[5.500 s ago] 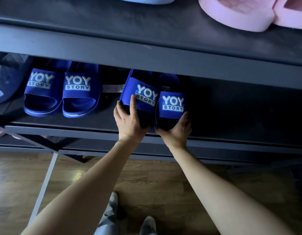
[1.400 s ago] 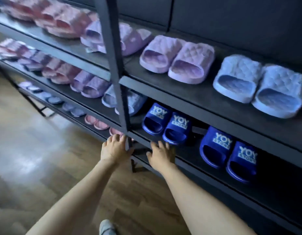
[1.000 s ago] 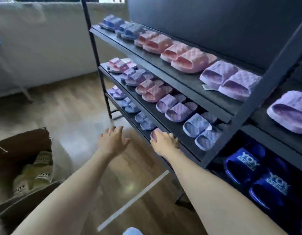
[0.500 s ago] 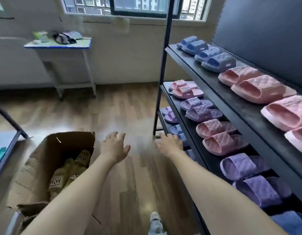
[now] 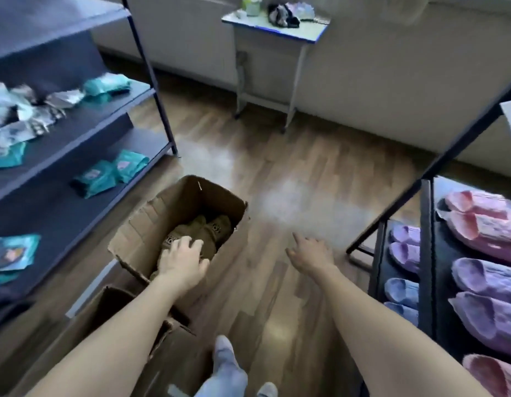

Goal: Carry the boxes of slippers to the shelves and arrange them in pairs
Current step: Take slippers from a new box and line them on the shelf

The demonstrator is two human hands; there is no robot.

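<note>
An open cardboard box (image 5: pixel 191 196) stands on the wooden floor and holds olive-brown slippers (image 5: pixel 208 229). My left hand (image 5: pixel 182 260) reaches into the box, fingers spread over the slippers; whether it touches them I cannot tell. My right hand (image 5: pixel 310 255) hovers over the floor right of the box, fingers relaxed and holding nothing. The slipper shelves (image 5: pixel 426 242) stand at the right with pink (image 5: pixel 483 222) and purple slippers (image 5: pixel 489 282) in pairs.
A second cardboard box (image 5: pixel 105 305) lies near my left forearm. A dark shelf unit (image 5: pixel 76 124) with teal packets stands at the left. A small white table (image 5: pixel 277 32) is against the far wall. My feet (image 5: pixel 228 368) show at the bottom.
My view turned left, away from the slipper shelves and down onto the box. My left hand moved from over the floor into the box above the olive slippers. My right hand stayed empty.
</note>
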